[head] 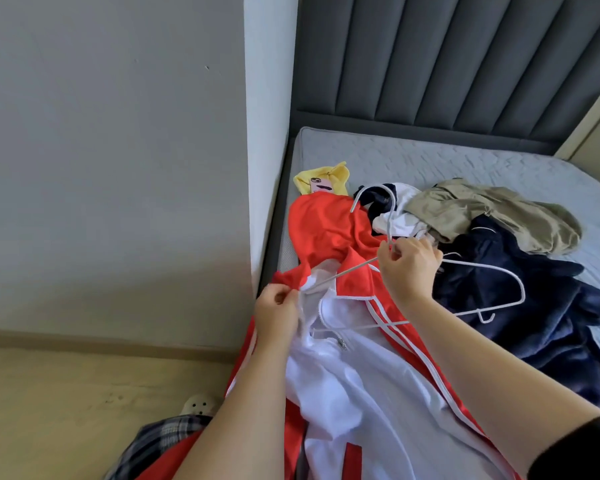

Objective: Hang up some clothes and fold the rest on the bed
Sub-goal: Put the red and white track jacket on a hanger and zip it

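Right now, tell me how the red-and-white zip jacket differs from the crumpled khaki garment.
The red-and-white zip jacket lies spread open; the crumpled khaki garment is bunched. The left hand pinches the jacket's collar; no hand touches the khaki garment. Both rest on the grey mattress.

The right arm (482,375) is bare up past the elbow, where a black sleeve (579,448) begins. The left arm (236,410) is bare as far as it shows. Just left of it lies a plaid garment (160,441) on the leg, checked in navy, grey and white. Just above the plaid is a cream clog (198,405) with round holes.
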The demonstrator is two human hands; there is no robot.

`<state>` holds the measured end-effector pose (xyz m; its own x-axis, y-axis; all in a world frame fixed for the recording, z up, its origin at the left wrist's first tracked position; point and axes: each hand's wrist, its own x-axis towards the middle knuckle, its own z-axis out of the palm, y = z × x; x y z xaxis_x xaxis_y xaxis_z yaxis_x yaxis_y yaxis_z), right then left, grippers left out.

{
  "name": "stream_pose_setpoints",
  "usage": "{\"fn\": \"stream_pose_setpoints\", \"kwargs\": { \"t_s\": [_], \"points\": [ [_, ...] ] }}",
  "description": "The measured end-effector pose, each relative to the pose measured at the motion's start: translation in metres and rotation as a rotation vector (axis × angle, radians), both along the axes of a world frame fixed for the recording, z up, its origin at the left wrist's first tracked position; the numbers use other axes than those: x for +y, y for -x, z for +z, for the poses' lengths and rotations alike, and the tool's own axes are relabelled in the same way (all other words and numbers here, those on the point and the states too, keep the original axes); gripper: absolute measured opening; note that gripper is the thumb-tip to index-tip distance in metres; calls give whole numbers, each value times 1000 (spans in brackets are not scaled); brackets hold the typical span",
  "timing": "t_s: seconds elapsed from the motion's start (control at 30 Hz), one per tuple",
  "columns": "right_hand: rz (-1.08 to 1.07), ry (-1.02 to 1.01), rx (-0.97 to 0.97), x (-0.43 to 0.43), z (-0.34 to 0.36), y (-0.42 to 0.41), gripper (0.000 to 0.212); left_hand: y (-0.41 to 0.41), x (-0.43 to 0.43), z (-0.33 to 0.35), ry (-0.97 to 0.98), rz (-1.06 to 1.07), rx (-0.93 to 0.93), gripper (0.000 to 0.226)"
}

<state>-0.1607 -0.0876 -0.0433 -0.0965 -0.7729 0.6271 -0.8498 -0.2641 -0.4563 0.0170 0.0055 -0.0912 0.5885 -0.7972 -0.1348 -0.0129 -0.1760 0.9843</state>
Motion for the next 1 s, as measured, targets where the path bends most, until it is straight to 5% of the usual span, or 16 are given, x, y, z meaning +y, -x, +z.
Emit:
{"fn": "stream_pose_setpoints", "kwargs": {
  "t_s": [0.27,0.33,0.4,0.5,0.63,0.8,0.9,1.0],
  "points": [
    [74,-125,-42,6,0,-35,46,33,15,38,23,-683,-93,18],
    [154,-118,-87,9,8,-41,53,27,18,41,10,-585,-315,15],
    [256,-76,-101,13,16,-44,51,14,17,42,72,-249,-661,10],
    [401,-30,-82,19,30,-53,47,-6,13,41,137,-61,-811,36],
    [524,-72,-6,20,41,-71,33,-10,11,35,26,-261,-622,27],
    [648,9,107,23,34,-86,15,-13,11,31,61,-117,-402,22],
    [491,136,18,20,20,-81,10,-17,13,26,-4,25,-249,44],
    [208,-143,-173,12,-9,-64,20,-21,13,21,-61,80,-234,41]
  ]
}}
